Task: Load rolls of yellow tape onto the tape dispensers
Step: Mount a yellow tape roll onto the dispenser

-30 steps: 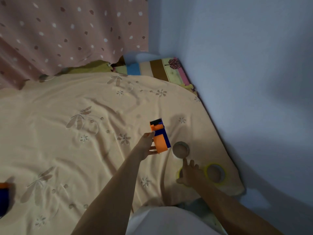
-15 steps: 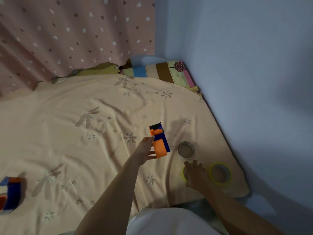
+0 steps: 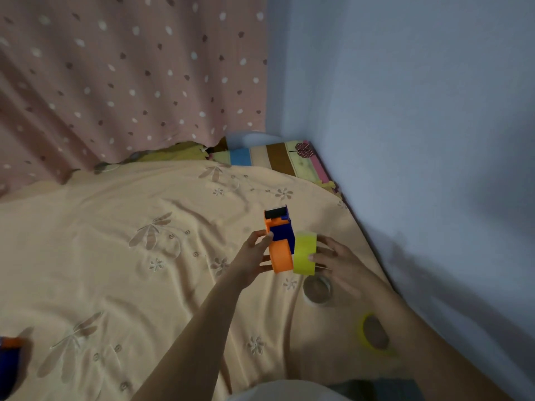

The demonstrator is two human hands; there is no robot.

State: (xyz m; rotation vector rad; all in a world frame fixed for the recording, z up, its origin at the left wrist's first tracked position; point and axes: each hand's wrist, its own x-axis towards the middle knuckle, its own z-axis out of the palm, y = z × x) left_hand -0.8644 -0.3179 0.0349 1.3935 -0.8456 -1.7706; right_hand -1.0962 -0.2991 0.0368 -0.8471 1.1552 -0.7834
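My left hand (image 3: 252,257) grips an orange and blue tape dispenser (image 3: 279,241) above the bed. My right hand (image 3: 340,263) holds a yellow tape roll (image 3: 304,253) on edge, pressed against the dispenser's right side. Below them, a pale roll (image 3: 317,290) lies flat on the sheet. Another yellow roll (image 3: 373,332) lies flat near the bed's right edge, partly covered by my right forearm.
A peach flowered sheet (image 3: 130,256) covers the bed. A second blue and orange dispenser (image 3: 10,360) lies at the far left edge. The blue wall (image 3: 419,140) runs along the right, a dotted pink curtain (image 3: 115,76) hangs behind, and a striped pillow (image 3: 275,157) lies in the corner.
My right hand has lifted a yellow roll off the sheet and brought it up against the dispenser. The left hand still holds the dispenser. The camera has tilted.
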